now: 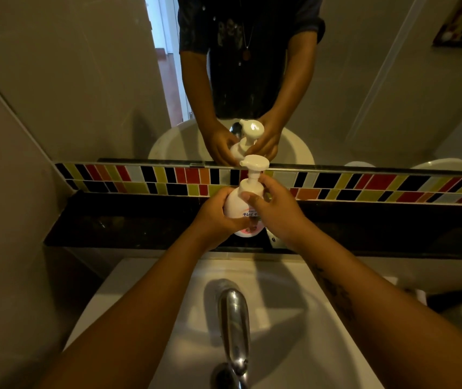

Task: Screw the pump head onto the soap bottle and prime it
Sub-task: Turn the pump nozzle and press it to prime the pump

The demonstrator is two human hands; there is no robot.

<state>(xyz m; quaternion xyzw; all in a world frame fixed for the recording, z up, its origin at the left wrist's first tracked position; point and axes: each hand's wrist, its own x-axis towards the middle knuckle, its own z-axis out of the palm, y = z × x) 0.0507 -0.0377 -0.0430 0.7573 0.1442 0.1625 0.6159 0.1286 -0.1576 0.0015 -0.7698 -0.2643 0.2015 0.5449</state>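
Dark stone ledge (140,220), rounded white plastic bottle (234,206), hands gripping

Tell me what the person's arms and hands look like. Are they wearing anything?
Both forearms are bare, with no gloves or watch showing. The right forearm has a dark tattoo-like marking. The left hand and right hand show no rings. In the mirror, short dark sleeves end above the elbows.

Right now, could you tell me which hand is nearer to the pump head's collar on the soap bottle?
Right. The right hand has fingers at the white collar just under the pump head. The left hand sits lower, wrapped around the soap bottle body.
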